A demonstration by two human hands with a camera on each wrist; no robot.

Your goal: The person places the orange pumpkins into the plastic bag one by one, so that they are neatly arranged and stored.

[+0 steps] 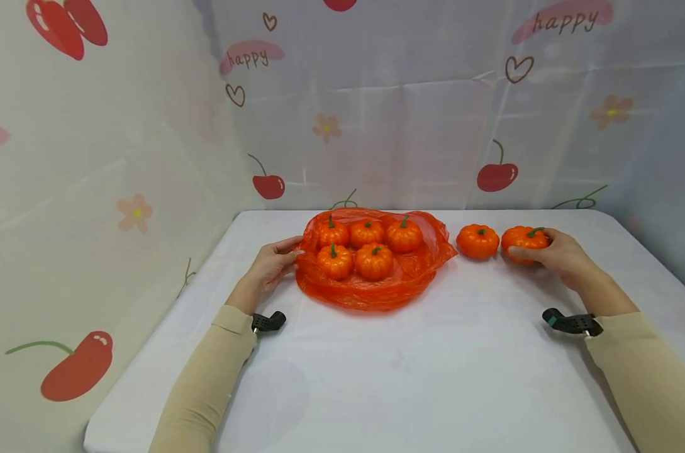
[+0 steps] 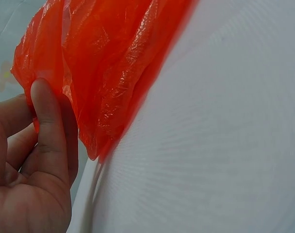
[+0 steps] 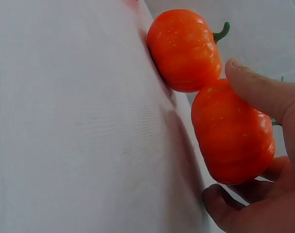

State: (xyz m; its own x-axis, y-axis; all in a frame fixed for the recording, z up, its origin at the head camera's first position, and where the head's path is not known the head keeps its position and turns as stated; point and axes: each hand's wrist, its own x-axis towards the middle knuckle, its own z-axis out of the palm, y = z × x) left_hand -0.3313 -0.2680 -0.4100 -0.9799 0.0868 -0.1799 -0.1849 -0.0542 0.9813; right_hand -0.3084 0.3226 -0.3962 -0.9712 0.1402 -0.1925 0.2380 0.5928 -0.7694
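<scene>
A thin red plastic bag (image 1: 353, 292) lies spread wide at the far middle of the table, with several small orange pumpkins (image 1: 374, 262) sitting inside its mouth. At the bag's left edge, my left hand (image 1: 272, 264) pinches the film between thumb and fingers; the left wrist view shows the crinkled bag (image 2: 104, 73) rising from the fingertips. To the right of the bag, my right hand (image 1: 563, 258) grips another pumpkin (image 3: 232, 131), thumb on one side and fingers round the other. A second loose pumpkin (image 3: 184, 51) stands on the table just left of the held one, close against it in the right wrist view.
A white-covered table (image 1: 410, 377) stretches in front of both hands. Behind it and along the left hangs a pale curtain (image 1: 399, 138) printed with cherries, hearts and flowers. Each wrist carries a small black camera mount (image 1: 571, 322).
</scene>
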